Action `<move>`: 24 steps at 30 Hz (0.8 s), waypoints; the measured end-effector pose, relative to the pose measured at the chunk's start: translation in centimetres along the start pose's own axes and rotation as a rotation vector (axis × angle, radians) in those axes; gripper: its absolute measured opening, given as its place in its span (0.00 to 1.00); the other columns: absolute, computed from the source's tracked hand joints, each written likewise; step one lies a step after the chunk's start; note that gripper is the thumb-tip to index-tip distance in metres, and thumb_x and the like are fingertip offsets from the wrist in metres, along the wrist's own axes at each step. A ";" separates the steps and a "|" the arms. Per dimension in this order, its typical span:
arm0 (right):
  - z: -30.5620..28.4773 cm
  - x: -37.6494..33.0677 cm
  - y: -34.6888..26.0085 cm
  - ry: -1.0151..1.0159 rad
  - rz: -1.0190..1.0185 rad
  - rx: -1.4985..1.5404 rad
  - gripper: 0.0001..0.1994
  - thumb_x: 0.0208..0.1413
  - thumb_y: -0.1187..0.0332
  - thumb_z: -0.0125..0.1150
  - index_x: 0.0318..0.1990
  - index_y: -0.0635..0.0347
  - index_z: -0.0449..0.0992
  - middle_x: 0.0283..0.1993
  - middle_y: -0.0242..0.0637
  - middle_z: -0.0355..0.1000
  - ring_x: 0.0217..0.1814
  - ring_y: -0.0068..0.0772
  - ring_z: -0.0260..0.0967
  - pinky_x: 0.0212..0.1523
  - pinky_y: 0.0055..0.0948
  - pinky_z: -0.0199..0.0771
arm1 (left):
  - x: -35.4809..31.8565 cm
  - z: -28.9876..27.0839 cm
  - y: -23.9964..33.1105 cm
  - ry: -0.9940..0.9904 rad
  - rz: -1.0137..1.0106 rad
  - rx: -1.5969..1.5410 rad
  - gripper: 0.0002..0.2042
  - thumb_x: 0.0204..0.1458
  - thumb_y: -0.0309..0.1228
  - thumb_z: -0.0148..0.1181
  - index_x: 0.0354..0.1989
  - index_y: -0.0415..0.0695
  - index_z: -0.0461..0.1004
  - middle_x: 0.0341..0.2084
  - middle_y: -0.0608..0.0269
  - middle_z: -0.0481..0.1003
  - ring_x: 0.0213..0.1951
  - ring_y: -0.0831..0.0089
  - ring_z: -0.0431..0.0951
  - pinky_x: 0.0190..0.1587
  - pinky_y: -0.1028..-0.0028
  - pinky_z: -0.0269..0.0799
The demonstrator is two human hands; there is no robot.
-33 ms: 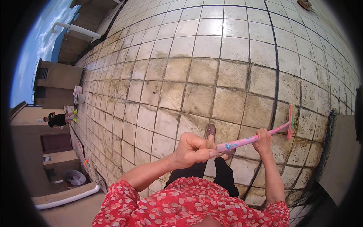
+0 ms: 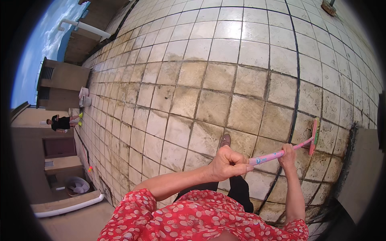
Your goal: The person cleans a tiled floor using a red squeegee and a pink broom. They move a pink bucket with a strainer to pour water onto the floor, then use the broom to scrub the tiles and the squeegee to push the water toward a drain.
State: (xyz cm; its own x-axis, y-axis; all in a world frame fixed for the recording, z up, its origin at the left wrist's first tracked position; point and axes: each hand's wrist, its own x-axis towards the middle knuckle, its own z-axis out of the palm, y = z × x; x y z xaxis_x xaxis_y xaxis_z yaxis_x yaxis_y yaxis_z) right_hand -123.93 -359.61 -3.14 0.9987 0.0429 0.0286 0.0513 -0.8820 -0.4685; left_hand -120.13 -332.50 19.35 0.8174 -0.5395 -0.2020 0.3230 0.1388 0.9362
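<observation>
A pink long-handled floor scrub brush (image 2: 266, 158) slants across in front of me. My left hand (image 2: 228, 164) is closed around the top end of its handle, thumb lying along it. Farther down the handle, my right hand (image 2: 287, 156) is wrapped round it too. The brush's narrow pink head (image 2: 313, 136), with green bristles on its outer side, is at the right on stained floor tiles (image 2: 301, 126). One of my shoes (image 2: 225, 140) shows just beyond my left hand.
A low wall (image 2: 364, 168) runs along the right, dark grime at its base. At the far left a person in black (image 2: 61, 122) stands near pale buckets (image 2: 84, 97). A large fan (image 2: 77, 186) is at the lower left, and a brownish block (image 2: 328, 8) sits at the far right.
Both hands have shifted right and slightly nearer, the left hand more than the right. The brush head has moved a little right and toward me.
</observation>
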 end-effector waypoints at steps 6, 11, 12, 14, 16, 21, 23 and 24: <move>5.4 4.0 0.5 -0.212 0.038 0.142 0.09 0.36 0.69 0.54 0.16 0.62 0.61 0.22 0.47 0.62 0.29 0.53 0.61 0.28 0.44 0.61 | 3.6 -4.4 -3.9 0.151 -0.134 0.058 0.19 0.46 0.22 0.55 0.06 0.40 0.58 0.05 0.71 0.60 0.11 0.82 0.58 0.18 0.78 0.56; 13.5 16.1 -24.9 -0.284 -0.206 0.369 0.10 0.35 0.66 0.56 0.15 0.60 0.63 0.22 0.45 0.64 0.29 0.50 0.63 0.25 0.43 0.62 | -7.5 -16.1 10.4 0.723 0.083 0.277 0.19 0.48 0.21 0.47 0.07 0.47 0.54 0.02 0.66 0.60 0.08 0.82 0.56 0.28 0.73 0.65; 14.2 18.8 -29.0 -0.241 -0.271 0.437 0.10 0.34 0.66 0.56 0.15 0.59 0.63 0.22 0.44 0.64 0.29 0.49 0.64 0.24 0.42 0.62 | -8.4 -15.8 12.4 0.818 0.122 0.379 0.18 0.48 0.22 0.48 0.08 0.47 0.54 0.02 0.66 0.59 0.08 0.82 0.56 0.28 0.74 0.64; 15.3 23.1 -33.3 -0.159 -0.384 0.536 0.10 0.34 0.65 0.57 0.14 0.58 0.64 0.22 0.42 0.65 0.29 0.47 0.64 0.23 0.42 0.63 | -7.3 -14.0 13.5 0.747 0.200 0.678 0.18 0.48 0.23 0.49 0.08 0.48 0.53 0.02 0.66 0.59 0.08 0.81 0.54 0.28 0.75 0.64; 14.6 25.2 -35.5 -0.094 -0.496 0.583 0.10 0.34 0.64 0.58 0.14 0.57 0.64 0.22 0.40 0.65 0.30 0.45 0.65 0.21 0.41 0.64 | -5.1 -11.4 14.0 0.443 0.206 0.911 0.18 0.48 0.27 0.52 0.10 0.46 0.54 0.04 0.69 0.59 0.09 0.78 0.55 0.28 0.75 0.61; 4.0 25.4 -32.7 -0.052 -0.543 0.512 0.08 0.32 0.66 0.58 0.14 0.56 0.65 0.20 0.38 0.64 0.27 0.42 0.65 0.21 0.40 0.65 | -7.0 -14.2 21.8 0.285 0.492 0.409 0.11 0.37 0.27 0.47 0.09 0.46 0.53 0.04 0.67 0.54 0.08 0.77 0.53 0.19 0.70 0.52; 3.2 24.4 -26.1 -0.056 -0.437 0.430 0.08 0.31 0.66 0.59 0.15 0.57 0.66 0.20 0.38 0.64 0.28 0.40 0.65 0.20 0.40 0.64 | -4.7 -15.0 18.6 0.474 0.362 0.184 0.18 0.48 0.32 0.52 0.11 0.48 0.52 0.02 0.69 0.57 0.08 0.79 0.57 0.24 0.74 0.61; 2.5 23.7 -21.7 -0.044 -0.432 0.343 0.09 0.31 0.66 0.59 0.15 0.57 0.65 0.20 0.38 0.65 0.28 0.41 0.65 0.20 0.41 0.64 | -2.4 -14.8 15.7 0.414 0.333 0.150 0.17 0.48 0.31 0.50 0.11 0.49 0.52 0.01 0.69 0.56 0.07 0.79 0.57 0.25 0.74 0.62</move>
State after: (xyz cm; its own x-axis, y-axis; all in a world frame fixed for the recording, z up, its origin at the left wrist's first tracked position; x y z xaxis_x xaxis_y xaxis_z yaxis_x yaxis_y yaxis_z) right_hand -101.35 -338.26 5.47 0.8853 0.3930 0.2487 0.4479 -0.5766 -0.6833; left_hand -109.91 -316.72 30.31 0.9929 -0.1107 0.0439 -0.0318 0.1096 0.9935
